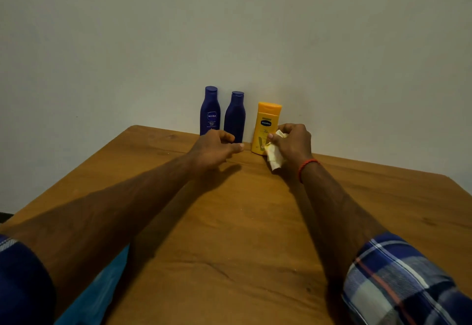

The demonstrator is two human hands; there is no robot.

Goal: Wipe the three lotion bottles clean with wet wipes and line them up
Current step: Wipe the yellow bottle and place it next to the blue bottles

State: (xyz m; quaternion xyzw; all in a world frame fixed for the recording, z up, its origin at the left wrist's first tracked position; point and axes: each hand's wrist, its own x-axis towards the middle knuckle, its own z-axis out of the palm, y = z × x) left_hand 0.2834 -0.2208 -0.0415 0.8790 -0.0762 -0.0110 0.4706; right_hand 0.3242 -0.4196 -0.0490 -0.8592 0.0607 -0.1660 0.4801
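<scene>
The right hand (293,143) is closed around a crumpled wipe (274,154); thumb and fingers pinch it, and one end hangs down to the table (229,222). The wipe touches the lower part of the yellow bottle (265,125), which stands at 10 o'clock from this hand. On the wrist is a red thread (307,167). The left hand (217,148) is loosely curled and holds nothing, with the thumb pointing to 3 o'clock. At 12 o'clock from it stand two blue bottles (235,117), upright, just beside each other, against the wall (229,30). All three bottles make a row at the far edge of the table. Both sleeves (398,281) are checked blue.
</scene>
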